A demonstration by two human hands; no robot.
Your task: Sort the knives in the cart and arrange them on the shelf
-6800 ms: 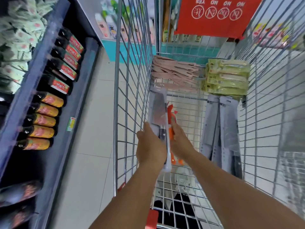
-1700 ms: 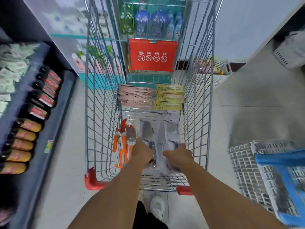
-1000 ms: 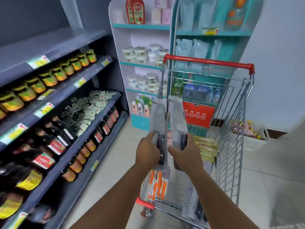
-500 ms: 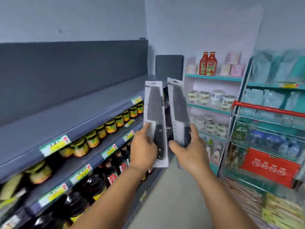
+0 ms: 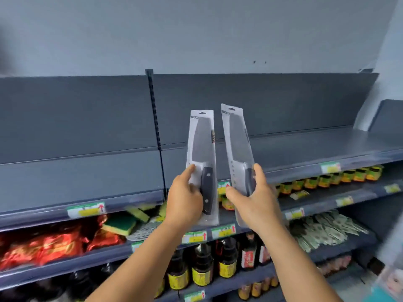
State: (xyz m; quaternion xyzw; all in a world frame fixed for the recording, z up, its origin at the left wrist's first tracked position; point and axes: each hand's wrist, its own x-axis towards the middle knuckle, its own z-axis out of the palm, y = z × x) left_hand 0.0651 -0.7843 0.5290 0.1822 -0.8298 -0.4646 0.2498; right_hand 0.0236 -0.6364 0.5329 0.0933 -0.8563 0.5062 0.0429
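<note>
Turned from the cart — left hand (image 5: 185, 199) and right hand (image 5: 254, 202) each grip a packaged knife (image 5: 202, 162), the other knife (image 5: 238, 149) alongside, bare top shelf (image 5: 305, 147) just beyond the fingertips — placing comes next.

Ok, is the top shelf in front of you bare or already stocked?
Bare as far as the view shows: the top shelf has only grey board, and both packaged knives are in the left hand and right hand.
</note>
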